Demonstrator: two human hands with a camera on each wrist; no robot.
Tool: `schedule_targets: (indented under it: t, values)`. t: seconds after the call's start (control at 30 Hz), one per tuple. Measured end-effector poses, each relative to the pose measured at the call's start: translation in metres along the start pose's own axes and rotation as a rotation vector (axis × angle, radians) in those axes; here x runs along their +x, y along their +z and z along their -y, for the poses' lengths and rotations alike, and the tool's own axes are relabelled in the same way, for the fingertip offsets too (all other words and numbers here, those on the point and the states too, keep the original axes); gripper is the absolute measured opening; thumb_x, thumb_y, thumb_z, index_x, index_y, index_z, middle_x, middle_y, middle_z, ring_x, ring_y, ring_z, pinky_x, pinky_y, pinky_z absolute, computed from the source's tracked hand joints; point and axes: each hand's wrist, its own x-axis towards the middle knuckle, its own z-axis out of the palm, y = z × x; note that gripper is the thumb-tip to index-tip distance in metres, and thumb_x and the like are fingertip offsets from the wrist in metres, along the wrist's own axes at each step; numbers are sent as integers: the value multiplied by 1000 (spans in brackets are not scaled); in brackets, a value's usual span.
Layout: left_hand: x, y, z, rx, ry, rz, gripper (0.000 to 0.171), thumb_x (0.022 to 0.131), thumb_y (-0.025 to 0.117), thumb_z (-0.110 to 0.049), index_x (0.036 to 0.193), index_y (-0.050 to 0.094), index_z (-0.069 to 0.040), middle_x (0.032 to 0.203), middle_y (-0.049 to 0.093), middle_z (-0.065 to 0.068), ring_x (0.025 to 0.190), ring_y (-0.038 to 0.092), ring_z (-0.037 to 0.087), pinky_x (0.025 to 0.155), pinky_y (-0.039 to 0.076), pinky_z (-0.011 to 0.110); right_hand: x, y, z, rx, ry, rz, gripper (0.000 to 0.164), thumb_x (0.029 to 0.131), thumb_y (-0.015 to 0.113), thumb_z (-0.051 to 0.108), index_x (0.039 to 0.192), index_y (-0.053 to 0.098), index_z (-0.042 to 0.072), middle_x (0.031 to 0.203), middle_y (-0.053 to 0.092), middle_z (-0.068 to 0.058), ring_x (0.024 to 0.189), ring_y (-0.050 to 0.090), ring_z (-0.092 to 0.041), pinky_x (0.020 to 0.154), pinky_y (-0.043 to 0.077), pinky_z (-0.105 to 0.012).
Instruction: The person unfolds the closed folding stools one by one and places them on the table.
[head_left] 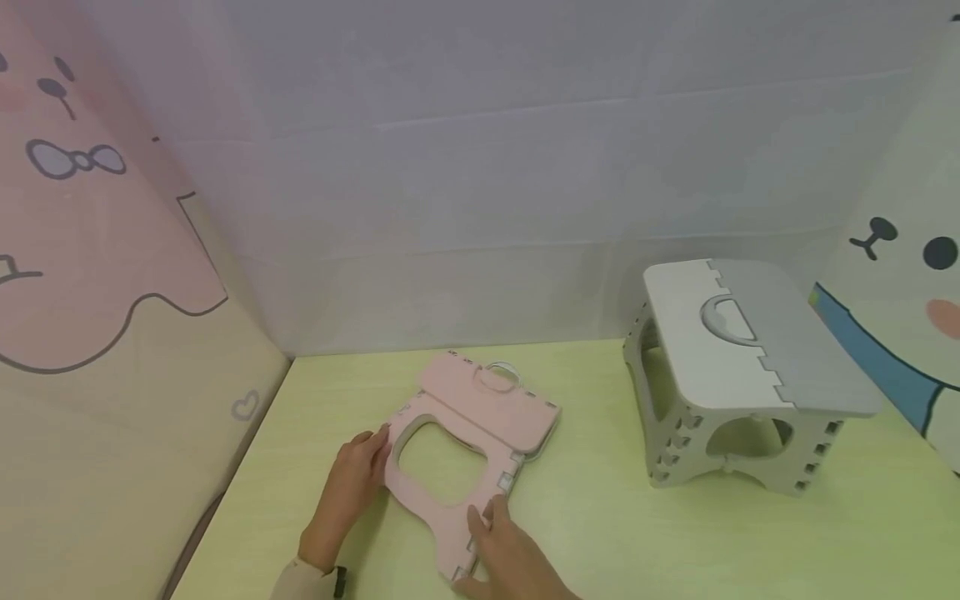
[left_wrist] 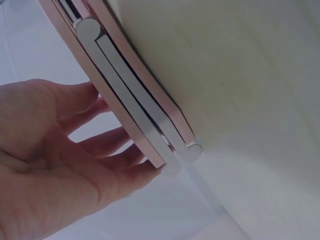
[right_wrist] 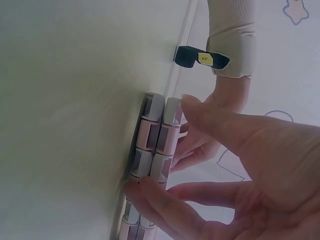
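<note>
A pink folding stool (head_left: 453, 508), folded down and with a handle on its top panel, lies on the table. My left hand (head_left: 352, 475) is at its left side, the fingertips touching the upper face near the edge. In the left wrist view, pale grey hinged edges (left_wrist: 125, 90) show between the pink panels. My right hand (head_left: 517, 558) holds the stool's near right leg. In the right wrist view, the right thumb is by the leg's end, and a finger reaches across the stacked hinges (right_wrist: 157, 135). The stool hides part of the left fingers.
Unfolded and upright at the right stands a white and grey folding stool (head_left: 705, 350). The pale green table (head_left: 585, 533) meets a white cloth backdrop (head_left: 450, 208) at the back. Printed cloths with cartoon animals hang on the left (head_left: 97, 242) and right.
</note>
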Motion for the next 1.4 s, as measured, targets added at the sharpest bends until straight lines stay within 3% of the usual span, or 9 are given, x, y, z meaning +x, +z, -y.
schedule_targets:
  t: [0.33, 0.47, 0.7, 0.9, 1.23, 1.4]
  values:
    - [6, 4, -2, -18, 18, 7, 28, 92, 68, 9, 119, 68, 13, 102, 69, 30, 89, 67, 47, 79, 57, 58, -2, 3, 2, -26, 35, -2, 77, 81, 86, 38, 132, 59, -12, 112, 46, -12, 87, 52, -14, 85, 58, -27]
    - [8, 6, -3, -27, 36, 12, 28, 92, 68, 9, 120, 68, 13, 101, 69, 29, 88, 67, 45, 78, 57, 57, -4, 4, 2, -42, 39, -10, 77, 81, 85, 40, 133, 60, -11, 115, 47, -15, 87, 51, -14, 85, 57, -28]
    - [12, 9, -2, -42, 78, 16, 28, 93, 67, 9, 121, 68, 13, 101, 69, 28, 88, 67, 44, 78, 57, 57, -6, 2, 0, -23, 17, -33, 77, 80, 84, 39, 133, 59, -11, 108, 41, -9, 81, 46, -11, 77, 56, -26]
    - [17, 10, -2, -56, 101, 19, 28, 93, 68, 9, 120, 68, 13, 98, 70, 25, 84, 67, 40, 74, 57, 53, -5, -3, -3, 15, -1, 8, 78, 82, 84, 38, 135, 57, -12, 107, 43, -6, 82, 47, -8, 75, 55, -22]
    - [21, 8, -3, -110, 74, 69, 30, 95, 66, 8, 124, 66, 14, 105, 70, 27, 92, 69, 39, 76, 60, 49, -6, -12, -6, 9, -10, 23, 67, 89, 80, 34, 138, 59, -7, 102, 44, 0, 81, 44, -5, 72, 51, -21]
    - [20, 9, -4, -101, 36, 74, 33, 95, 67, 4, 127, 64, 12, 112, 68, 31, 103, 66, 46, 85, 58, 56, -8, -14, -9, 17, -11, 3, 63, 91, 78, 34, 137, 60, -4, 101, 47, 2, 83, 44, -4, 73, 51, -21]
